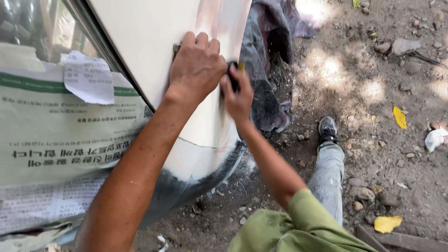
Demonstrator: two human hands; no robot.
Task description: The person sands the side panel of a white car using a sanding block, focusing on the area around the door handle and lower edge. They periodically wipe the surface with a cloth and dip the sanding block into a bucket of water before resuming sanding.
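Observation:
My left hand (196,65) presses flat against a cream-painted car body panel (154,42), fingers curled over something small and grey that is mostly hidden. Just to its right, my right hand (239,95) grips a small dark tool (233,77) with a yellowish tip, held against the panel's edge. The panel carries a pinkish patch near the top and fades to bare dark grey at its lower end (186,182). Newspaper (51,135) is taped over the window on the left.
A dark crumpled cloth (266,56) hangs beside the panel. The ground is dirt with stones (401,44) and yellow leaves (399,116). My leg in grey jeans and a dark shoe (327,130) stands on it. A wooden plank (406,240) lies at bottom right.

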